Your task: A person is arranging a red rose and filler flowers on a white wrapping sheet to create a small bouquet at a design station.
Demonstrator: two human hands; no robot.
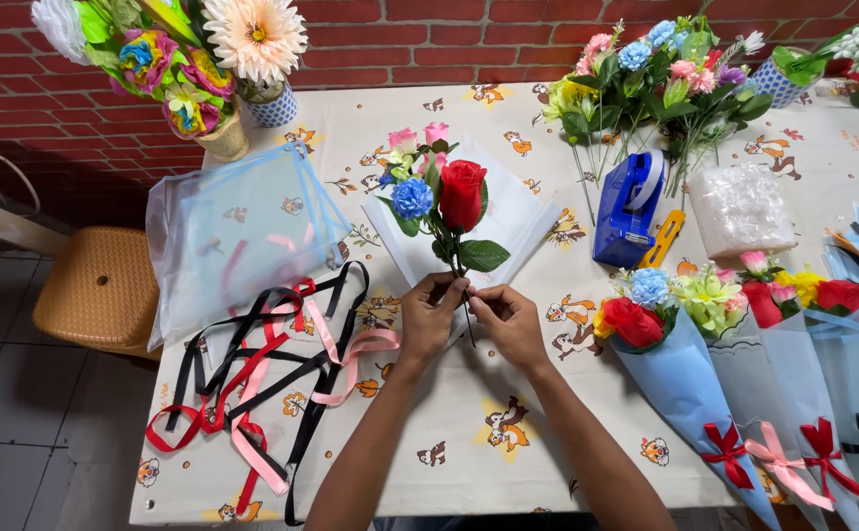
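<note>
**Inspection: posy held by stems, both hands**

Head view (only view):

- Posy: red rose, blue bloom, pink buds, green leaves. Held up over the white sheets, mid-table, stems pointing toward the person.
- L hand: fingers curled shut round the stems just below the lowest leaf. Firm pinch, no gap visible.
- R hand: fingertips closed on the same stems, just beside the L hand, touching or nearly so. Whether it also has tape or wire between the fingers: cannot tell, too small.
- Stem end shows below the hands, thin and dark.

Handling, judged: looks artificial, so light; heads top-heavy vs. the thin stems. Stems prob. wire-cored, i.e. stiff but bendable; smooth, may twist or slide against each other unless pinched tight. Petals and leaves soft, crush easily. Best hold is the bare stem below the leaves, as now; keep off the blooms.

Surroundings:

- Ribbons, black/red/pink, loose heap to the L hand's side.
- Clear sleeves stacked beyond the ribbons.
- Blue tape dispenser right of the sheets, well apart from the hands.
- Finished bouquets in blue cones w/ bows, right edge of table.
- Loose flowers at far right; vases at far left.
</note>
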